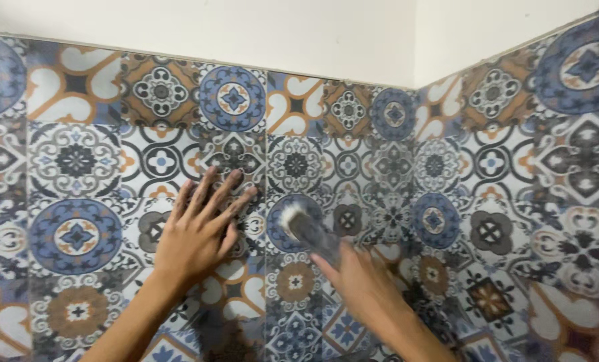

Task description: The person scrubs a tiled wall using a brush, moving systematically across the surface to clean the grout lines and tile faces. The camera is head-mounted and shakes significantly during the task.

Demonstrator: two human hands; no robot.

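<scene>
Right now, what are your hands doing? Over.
Left hand flat on tiled wall. Right hand presses grey tool to wall. Nothing in the way.

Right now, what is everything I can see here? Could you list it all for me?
Patterned tiled wall: two faces meeting at a corner, blue, orange, grey and white motifs, filling most of the view.
Plain wall: one band, off-white, above the tiles.
Corner seam: one, right of centre, where the two walls meet.
Brush-like tool: one, dark grey with a pale whitish tip, pressed to the tiles near the middle; blurred, so its exact kind is unclear.
Left hand: one, fingers spread flat against the tiles, left of centre.
Right hand: one, gripping the tool's lower end, below centre.
</scene>
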